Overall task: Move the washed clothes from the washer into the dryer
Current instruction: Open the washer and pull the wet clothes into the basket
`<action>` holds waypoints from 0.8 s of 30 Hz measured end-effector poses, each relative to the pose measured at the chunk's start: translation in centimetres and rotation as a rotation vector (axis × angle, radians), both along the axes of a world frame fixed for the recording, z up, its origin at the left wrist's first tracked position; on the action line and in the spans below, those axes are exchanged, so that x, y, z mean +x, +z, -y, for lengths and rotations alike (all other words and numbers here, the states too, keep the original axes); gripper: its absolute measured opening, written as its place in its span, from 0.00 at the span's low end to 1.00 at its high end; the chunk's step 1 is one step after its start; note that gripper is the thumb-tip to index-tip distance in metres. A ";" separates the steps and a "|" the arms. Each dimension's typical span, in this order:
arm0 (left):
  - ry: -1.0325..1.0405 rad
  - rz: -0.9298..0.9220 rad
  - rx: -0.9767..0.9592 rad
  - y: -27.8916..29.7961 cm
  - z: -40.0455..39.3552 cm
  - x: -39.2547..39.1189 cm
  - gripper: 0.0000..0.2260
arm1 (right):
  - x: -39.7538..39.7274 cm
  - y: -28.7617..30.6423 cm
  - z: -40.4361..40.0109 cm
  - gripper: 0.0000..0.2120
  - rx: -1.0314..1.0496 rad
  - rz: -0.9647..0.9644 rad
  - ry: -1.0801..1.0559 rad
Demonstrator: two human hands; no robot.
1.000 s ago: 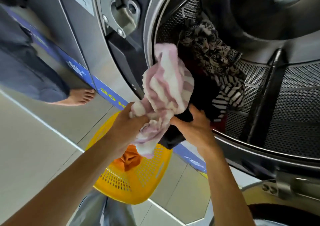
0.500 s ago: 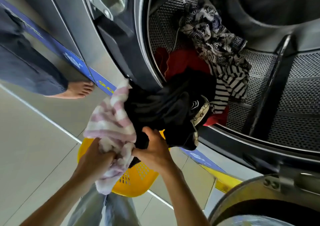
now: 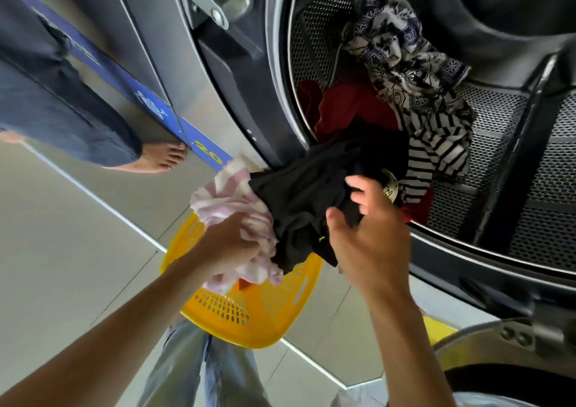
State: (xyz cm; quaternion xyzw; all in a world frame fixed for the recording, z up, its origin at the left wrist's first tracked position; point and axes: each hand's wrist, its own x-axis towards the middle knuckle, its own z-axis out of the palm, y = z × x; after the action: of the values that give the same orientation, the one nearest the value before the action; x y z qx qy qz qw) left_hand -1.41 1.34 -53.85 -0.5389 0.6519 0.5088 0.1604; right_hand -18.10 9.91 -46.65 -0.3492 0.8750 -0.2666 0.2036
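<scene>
My left hand [image 3: 229, 244] is closed on a pink and white striped cloth [image 3: 229, 194] above a yellow basket [image 3: 249, 313]. My right hand [image 3: 364, 235] has its fingers spread and pinches a black garment [image 3: 299, 194] that hangs from the washer's open mouth [image 3: 280, 63] over the basket. Inside the perforated drum [image 3: 514, 157] lie a red garment [image 3: 349, 104], a black and white patterned cloth [image 3: 402, 63] and a striped top [image 3: 436, 145]. An orange item [image 3: 243, 283] shows in the basket.
A bare foot [image 3: 156, 157] and a dark trouser leg [image 3: 62, 101] of another person stand at the left by the machine front. The washer's door hinge [image 3: 215, 1] is above. A second round door [image 3: 498, 360] sits at the lower right. My jeans [image 3: 199, 375] are below the basket.
Both hands have pulled the striped cloth and the black garment out of the drum and down toward the basket. My right hand has loosened and shifted to a new hold on the black garment.
</scene>
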 end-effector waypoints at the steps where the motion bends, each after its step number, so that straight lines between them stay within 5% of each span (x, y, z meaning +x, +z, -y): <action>1: -0.053 -0.011 0.048 -0.1 0.0 -0.1 0.20 | -1.3 0.2 0.4 0.32 0.035 -0.091 -0.003; 4: -0.152 0.000 0.084 -0.7 -0.5 -0.4 0.18 | -4.3 -1.9 2.5 0.45 0.281 -0.090 0.036; 9: 0.438 -0.149 0.109 0.3 -0.1 -2.1 0.17 | -3.6 -3.4 2.0 0.16 0.023 -0.114 -0.066; 11: 0.626 -0.283 0.300 1.8 0.3 -2.2 0.19 | -1.1 -1.8 0.0 0.12 -0.145 -0.122 -0.146; 13: 0.730 -0.432 0.523 3.3 0.9 -1.9 0.21 | 2.9 -0.9 -1.7 0.10 -0.137 0.126 -0.159; 15: 0.694 -0.497 0.503 3.5 0.7 -1.4 0.21 | 6.8 -1.5 -2.7 0.07 0.010 0.461 -0.132; 17: 0.544 -0.341 0.293 2.6 0.1 -0.4 0.27 | 8.8 -3.1 -3.0 0.05 0.165 0.588 -0.118; 21: 0.355 -0.036 0.106 0.6 -0.9 2.7 0.28 | 7.9 -4.9 -2.2 0.10 0.412 0.588 0.250; 24: 0.175 0.085 0.030 0.3 -0.5 3.1 0.30 | 4.2 -3.8 -0.8 0.09 0.207 0.427 0.207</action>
State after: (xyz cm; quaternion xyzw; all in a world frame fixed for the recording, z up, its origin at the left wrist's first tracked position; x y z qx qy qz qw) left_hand 1.72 1.83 -53.53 -0.6126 0.5871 0.5072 0.1510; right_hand -13.94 10.74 -50.47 -0.3497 0.7944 -0.2212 0.4446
